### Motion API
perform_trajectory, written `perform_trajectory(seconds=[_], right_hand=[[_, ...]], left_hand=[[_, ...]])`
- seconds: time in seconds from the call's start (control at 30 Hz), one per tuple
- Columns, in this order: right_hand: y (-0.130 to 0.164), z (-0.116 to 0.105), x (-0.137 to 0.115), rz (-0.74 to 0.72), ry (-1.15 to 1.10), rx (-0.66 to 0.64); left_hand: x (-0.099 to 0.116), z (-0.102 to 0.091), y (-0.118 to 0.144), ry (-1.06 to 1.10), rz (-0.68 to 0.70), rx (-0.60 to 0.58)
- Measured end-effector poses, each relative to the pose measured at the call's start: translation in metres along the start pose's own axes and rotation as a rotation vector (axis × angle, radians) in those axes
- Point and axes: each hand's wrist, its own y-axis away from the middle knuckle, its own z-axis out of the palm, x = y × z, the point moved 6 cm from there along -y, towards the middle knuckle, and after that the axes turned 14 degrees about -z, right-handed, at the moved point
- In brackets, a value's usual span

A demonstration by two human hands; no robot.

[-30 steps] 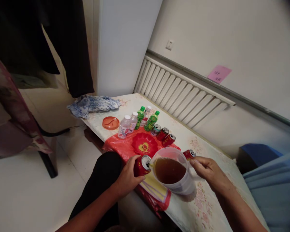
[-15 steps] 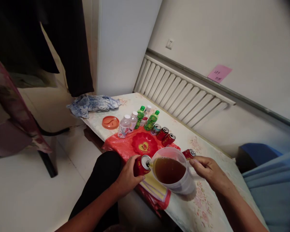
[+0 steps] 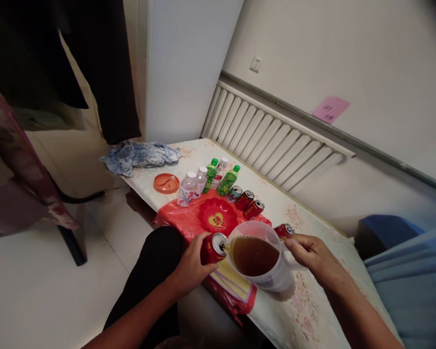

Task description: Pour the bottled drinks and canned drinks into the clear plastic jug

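My left hand [image 3: 194,264] is wrapped round a red drink can [image 3: 211,249], its opened top turned toward the jug. A clear plastic jug [image 3: 276,278] of brown liquid [image 3: 254,256] is gripped at its handle side by my right hand [image 3: 310,249]. The jug tilts left, and its spout meets the can's opening, where a little yellowish liquid shows. Beyond them lies a red scalloped plate [image 3: 203,218] with a gold heart. Folded yellow cloth [image 3: 236,286] is partly hidden below the can and jug. Another red can [image 3: 282,230] stands just behind the jug.
Several bottles, including a green one [image 3: 228,180], and cans [image 3: 253,209] stand behind the plate. An orange lid [image 3: 166,183] and blue-white cloth [image 3: 141,157] lie farther left. Red plastic sheeting [image 3: 174,218] covers part of the table [image 3: 276,198]. A radiator [image 3: 272,140] lines the wall.
Both hands, the can and the jug hold nearly the same positions. The view has shifted very slightly.
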Motion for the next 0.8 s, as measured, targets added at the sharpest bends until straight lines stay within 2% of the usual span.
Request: perform_trajectory(seconds=[0.8], right_hand=[[0.0,0.0009,0.0002,-0.026,-0.022,-0.021]], left_hand=[[-0.0013,0.0,0.0001,-0.001,0.002,-0.001]])
